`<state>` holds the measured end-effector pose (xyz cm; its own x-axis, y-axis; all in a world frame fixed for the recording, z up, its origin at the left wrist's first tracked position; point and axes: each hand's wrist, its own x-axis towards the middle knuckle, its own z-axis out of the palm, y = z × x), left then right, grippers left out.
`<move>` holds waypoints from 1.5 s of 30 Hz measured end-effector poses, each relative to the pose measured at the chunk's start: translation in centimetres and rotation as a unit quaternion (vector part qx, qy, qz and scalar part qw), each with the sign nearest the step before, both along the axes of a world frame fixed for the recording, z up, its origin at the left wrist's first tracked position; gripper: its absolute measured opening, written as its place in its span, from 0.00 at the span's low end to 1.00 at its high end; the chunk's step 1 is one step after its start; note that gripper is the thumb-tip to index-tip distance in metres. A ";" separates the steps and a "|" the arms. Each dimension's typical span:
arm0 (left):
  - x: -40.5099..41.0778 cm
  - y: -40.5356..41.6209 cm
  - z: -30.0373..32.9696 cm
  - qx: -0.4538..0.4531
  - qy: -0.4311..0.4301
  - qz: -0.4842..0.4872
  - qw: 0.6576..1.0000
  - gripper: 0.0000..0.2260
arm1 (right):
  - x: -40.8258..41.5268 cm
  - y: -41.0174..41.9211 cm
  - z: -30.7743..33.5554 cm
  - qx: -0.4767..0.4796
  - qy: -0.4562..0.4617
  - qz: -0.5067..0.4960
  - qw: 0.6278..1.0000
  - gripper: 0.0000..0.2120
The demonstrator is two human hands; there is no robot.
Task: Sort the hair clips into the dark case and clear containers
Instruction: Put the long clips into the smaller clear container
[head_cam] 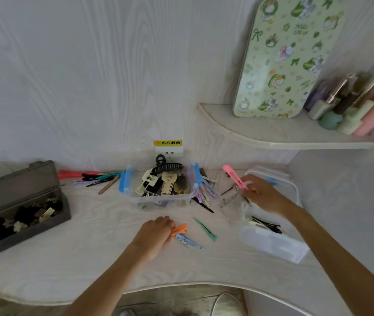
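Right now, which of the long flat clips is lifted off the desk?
The pink clip, pinched in the right hand and angled upward. The green clip and blue patterned clip lie flat on the desk.

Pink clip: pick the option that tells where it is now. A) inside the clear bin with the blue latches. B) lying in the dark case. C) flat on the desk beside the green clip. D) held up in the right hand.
D: the pink clip sticks up from the fingers of the right hand, over the desk to the right of the clear bin, not in any container.
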<state>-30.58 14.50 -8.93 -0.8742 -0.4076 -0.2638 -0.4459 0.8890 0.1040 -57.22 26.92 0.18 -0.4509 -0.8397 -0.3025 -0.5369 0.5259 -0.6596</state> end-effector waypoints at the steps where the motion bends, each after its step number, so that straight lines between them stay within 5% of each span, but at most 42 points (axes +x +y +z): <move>1: 0.0 0.1 -0.3 -0.050 -0.025 -0.028 0.998 0.11 | -0.7 1.8 0.2 -0.035 0.023 0.017 0.999 0.07; 4: -1.0 0.5 -1.0 -0.143 -0.073 -0.091 0.983 0.19 | -2.2 6.9 -0.1 -0.044 0.171 0.079 0.981 0.08; 6: -1.8 0.7 -0.9 -0.133 -0.109 -0.107 0.979 0.19 | -2.9 9.5 -1.8 -0.005 0.220 0.112 0.969 0.26; 12: -2.8 -0.5 0.5 -0.151 -0.068 -0.103 0.981 0.15 | -0.9 11.6 -4.5 -0.010 0.120 0.016 0.993 0.27; 18: -1.9 -0.6 1.0 -0.129 -0.036 -0.152 0.979 0.24 | 3.9 13.9 -7.3 0.017 0.219 0.062 0.974 0.36; 23: -2.8 0.2 3.2 -0.077 0.054 -0.092 0.991 0.08 | 4.7 14.5 -8.5 0.014 0.277 0.027 0.960 0.30; 26: -5.7 2.1 5.9 -0.077 0.107 -0.128 0.983 0.09 | 4.4 14.6 -8.2 -0.065 0.235 0.005 0.970 0.30; 32: -14.2 9.4 8.2 -0.094 0.037 -0.268 0.958 0.13 | 4.0 15.4 -6.9 -0.129 0.167 -0.128 0.969 0.49; 37: -17.7 12.6 5.6 -0.075 0.010 -0.298 0.952 0.12 | 3.1 16.2 -5.1 -0.191 0.208 -0.172 0.944 0.40; 41: -15.4 10.1 3.3 0.037 0.166 -0.203 0.964 0.20 | 2.8 14.9 -2.9 -0.225 0.217 -0.165 0.936 0.32; 43: -12.8 8.0 2.6 0.070 0.266 -0.121 0.954 0.14 | 2.7 12.9 -2.4 -0.215 0.222 -0.143 0.940 0.24; 45: -10.0 5.7 1.5 0.055 0.273 -0.030 0.960 0.08 | 3.0 10.2 -2.6 -0.180 0.240 -0.102 0.948 0.15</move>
